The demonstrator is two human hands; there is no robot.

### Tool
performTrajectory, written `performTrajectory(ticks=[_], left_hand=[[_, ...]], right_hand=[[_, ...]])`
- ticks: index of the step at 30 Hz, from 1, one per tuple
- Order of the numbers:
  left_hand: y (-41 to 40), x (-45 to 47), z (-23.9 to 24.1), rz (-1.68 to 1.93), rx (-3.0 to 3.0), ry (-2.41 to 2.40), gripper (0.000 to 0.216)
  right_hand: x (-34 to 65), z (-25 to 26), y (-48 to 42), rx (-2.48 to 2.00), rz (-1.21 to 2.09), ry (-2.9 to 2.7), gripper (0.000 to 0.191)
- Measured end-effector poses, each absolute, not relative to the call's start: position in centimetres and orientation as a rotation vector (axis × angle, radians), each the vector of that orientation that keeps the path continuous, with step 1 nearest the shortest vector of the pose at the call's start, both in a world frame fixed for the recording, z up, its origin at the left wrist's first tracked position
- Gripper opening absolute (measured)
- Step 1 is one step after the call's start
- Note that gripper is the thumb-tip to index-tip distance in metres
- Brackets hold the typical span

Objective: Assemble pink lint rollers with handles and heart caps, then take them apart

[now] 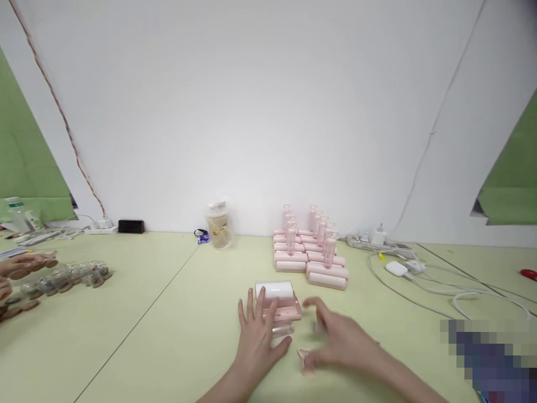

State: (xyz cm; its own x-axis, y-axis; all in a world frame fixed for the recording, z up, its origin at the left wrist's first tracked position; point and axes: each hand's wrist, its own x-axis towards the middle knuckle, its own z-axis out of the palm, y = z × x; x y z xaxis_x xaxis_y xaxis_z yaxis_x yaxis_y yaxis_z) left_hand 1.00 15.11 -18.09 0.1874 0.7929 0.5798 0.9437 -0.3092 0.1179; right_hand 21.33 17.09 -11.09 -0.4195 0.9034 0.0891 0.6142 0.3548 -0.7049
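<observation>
My left hand (260, 333) lies with spread fingers over a pink lint roller with a white roll (277, 289). Its fingertips rest on or just above the roller's pink case (289, 312). A clear tube (282, 329) lies beside the case, partly behind the left hand. To the right, my right hand (342, 338) is slightly blurred, with thumb and index finger wide apart. Its thumb overlaps a small pink piece with a loop-shaped top (307, 362); whether they touch, I cannot tell. A small grey blur shows beneath its fingers, too unclear to name.
Several pink rollers (327, 278) with upright pink handles stand in rows behind my hands. A bagged cup (220, 226) is near the wall. White cables (428, 285) and chargers lie right. At left, another person's hands (25, 263) are near several small glass jars (62, 280).
</observation>
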Motion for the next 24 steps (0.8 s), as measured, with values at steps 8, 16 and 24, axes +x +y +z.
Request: performTrajectory(ticks=[8, 16, 24], left_hand=[[14.3, 0.3, -16.2, -0.767, -2.435, -1.593, 0.022], [14.7, 0.3, -16.8, -0.83, -2.295, -1.824, 0.055], [18.2, -1.6, -16.9, -0.893, -2.635, -1.822, 0.075]], right_hand=[[20.5, -12.6, 15.6, -1.235, 0.722, -2.29, 0.016], [18.9, -12.6, 19.5, -1.339, 0.388, -2.265, 0.038], [17.2, -13.9, 22.2, -1.404, 0.781, -2.308, 0.109]])
